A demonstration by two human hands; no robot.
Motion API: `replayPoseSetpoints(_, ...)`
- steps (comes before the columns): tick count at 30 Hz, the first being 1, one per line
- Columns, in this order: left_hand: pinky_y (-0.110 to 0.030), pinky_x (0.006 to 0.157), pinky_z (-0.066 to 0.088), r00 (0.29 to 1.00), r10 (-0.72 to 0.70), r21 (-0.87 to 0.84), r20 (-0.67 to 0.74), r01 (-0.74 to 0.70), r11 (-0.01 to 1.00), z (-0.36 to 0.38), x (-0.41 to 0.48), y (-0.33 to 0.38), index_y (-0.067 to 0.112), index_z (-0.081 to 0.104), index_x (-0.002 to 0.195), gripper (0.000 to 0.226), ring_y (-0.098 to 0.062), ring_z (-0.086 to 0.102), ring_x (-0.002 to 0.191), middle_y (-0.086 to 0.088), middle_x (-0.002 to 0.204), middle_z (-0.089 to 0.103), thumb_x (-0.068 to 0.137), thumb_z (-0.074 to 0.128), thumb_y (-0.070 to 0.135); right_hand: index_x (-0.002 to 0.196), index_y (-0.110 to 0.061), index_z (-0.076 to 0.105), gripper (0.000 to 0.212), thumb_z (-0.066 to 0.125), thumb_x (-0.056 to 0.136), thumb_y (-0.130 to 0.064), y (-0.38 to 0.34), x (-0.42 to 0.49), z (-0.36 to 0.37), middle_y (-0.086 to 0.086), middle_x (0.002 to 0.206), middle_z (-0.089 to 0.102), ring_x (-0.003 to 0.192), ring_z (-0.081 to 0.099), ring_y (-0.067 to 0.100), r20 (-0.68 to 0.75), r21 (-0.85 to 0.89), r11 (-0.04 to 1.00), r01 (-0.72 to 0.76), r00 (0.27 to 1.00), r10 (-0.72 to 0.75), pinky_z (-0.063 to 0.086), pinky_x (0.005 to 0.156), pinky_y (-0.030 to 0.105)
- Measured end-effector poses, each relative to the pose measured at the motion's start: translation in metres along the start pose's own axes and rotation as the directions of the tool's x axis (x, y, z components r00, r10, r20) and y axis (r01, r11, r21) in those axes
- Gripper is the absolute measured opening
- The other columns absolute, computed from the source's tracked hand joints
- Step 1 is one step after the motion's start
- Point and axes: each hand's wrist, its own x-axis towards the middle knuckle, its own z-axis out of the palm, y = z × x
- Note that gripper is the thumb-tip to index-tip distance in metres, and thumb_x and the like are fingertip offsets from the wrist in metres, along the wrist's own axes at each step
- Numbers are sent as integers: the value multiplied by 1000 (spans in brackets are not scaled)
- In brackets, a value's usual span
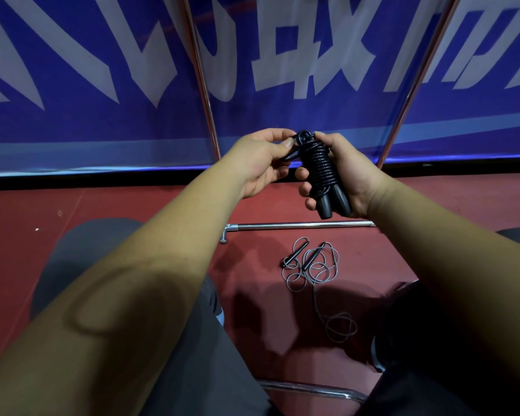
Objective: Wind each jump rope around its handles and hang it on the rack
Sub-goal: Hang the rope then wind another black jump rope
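My right hand (348, 172) is curled round the two handles (335, 202) of the black jump rope (318, 169), held up before the rack (206, 94), while my left hand (258, 163) pinches its last loop (300, 138), and if that pinch slips before I tuck it, the stiff coils may spring loose.

The wound rope (317, 163) sits between the hands: the left hand (261, 163) at its top end, the right hand (342, 178) around its handles. Below, on the floor (132, 205), a loose rope (312, 271) lies before the base bar (297, 225). Two poles (201, 85) rise behind, with a banner (102, 70) behind them.
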Motion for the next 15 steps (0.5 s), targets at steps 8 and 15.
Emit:
replayPoseSetpoints(8,-24,61,57,999,1,-32,36,0,999,4,0,1,6,69,109,12,-14,74,76,-8,92,76,101,64,-2,129,-29,56,40,42,105,-57,0,-3,-1,3,76,51,60,54,21,57,-5,1000,-11,998,11,51,56,34)
replayPoseSetpoints(15,-27,67,61,999,13,-75,44,-9,997,9,1,1,1,72,109,11,-17,74,77,-10,91,77,100,66,0,125,-23,56,40,44,105,-56,-2,0,-3,3,77,52,60,51,20,27,-32,999,18,999,-17,50,59,35)
